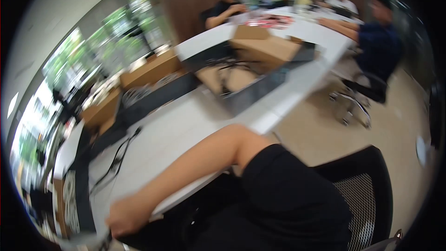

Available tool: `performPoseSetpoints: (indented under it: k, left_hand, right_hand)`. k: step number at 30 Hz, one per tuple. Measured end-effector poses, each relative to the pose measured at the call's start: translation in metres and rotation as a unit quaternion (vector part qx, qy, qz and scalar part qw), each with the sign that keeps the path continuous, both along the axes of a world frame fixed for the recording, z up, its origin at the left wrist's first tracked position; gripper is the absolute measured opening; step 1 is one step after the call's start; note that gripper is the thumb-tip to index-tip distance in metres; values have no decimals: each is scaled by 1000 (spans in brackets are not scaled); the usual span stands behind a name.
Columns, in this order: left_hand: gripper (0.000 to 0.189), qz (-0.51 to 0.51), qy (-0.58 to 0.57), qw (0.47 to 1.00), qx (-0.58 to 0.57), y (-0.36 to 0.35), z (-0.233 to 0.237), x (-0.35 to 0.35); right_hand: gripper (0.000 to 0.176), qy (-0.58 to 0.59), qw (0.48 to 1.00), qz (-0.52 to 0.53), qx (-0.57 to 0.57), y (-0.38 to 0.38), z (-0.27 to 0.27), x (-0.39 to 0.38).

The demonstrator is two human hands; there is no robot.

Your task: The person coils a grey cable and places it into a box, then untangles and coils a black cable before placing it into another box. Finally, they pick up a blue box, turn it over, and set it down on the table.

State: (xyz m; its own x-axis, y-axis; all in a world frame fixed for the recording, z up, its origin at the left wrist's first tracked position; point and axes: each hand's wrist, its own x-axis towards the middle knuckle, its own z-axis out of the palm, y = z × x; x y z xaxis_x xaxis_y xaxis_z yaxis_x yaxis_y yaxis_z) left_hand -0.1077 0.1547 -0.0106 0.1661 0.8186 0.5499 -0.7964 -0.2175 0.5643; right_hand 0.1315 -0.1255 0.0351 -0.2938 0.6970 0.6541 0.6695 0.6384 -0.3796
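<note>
My right arm, in a black sleeve, crosses the lower part of the view, elbow bent over the edge of the white table [190, 111]. At the lower left, my right hand [127, 216] is closed, its fingers curled and blurred. A dark strip shows just below the fingers, but I cannot make out what they hold. Nearest to it on the tabletop lies a black cable [119, 157]. My left hand is out of view.
An open grey box with brown cardboard flaps [267, 49] stands farther along the table, black cables inside. Bundled pale cables [134, 95] lie in a divided tray on the left. A mesh chair [357, 200] is behind me. Several people sit around the far end.
</note>
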Motion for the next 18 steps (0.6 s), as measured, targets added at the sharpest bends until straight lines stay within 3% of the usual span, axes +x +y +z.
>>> performPoseSetpoints:
  k: [1, 2, 4, 5, 6, 7, 8, 9, 12, 18]
  left_hand:
    - [17, -25, -1, 999, -31, 27, -18, -8]
    - [17, -87, -7, 994, -62, 50, -37, -12]
    - [38, -384, -76, 909, -146, 31, -62, 15]
    - [41, -188, 13, 969, -157, 9, -64, 33]
    - [52, -219, -53, 938, -264, -30, -45, 56]
    - [46, -280, -85, 915, -277, -33, -52, 63]
    - [38, -229, -107, 921, -296, -39, -55, 70]
    - [36, -247, -124, 917, -288, -51, -54, 75]
    - [42, -292, -162, 900, -282, -63, -51, 82]
    - [52, -319, -53, 917, -234, -71, -34, 87]
  right_hand:
    - [20, -8, 999, -38, 13, 6, 3, 16]
    - [20, -95, 994, -61, -17, 3, 17, 31]
    - [22, -131, 987, -92, 22, 11, 32, 55]
    - [22, -142, 975, -160, -62, 14, 37, 67]
    - [23, -157, 974, -163, -24, 21, 39, 81]
    - [25, -205, 957, -201, -48, 27, 47, 90]
    - [26, -212, 950, -225, -41, 25, 58, 95]
    - [27, -224, 950, -219, 5, 28, 63, 102]
    - [27, -237, 944, -228, 11, 32, 92, 110]
    - [29, -284, 910, -286, 99, 57, 124, 135]
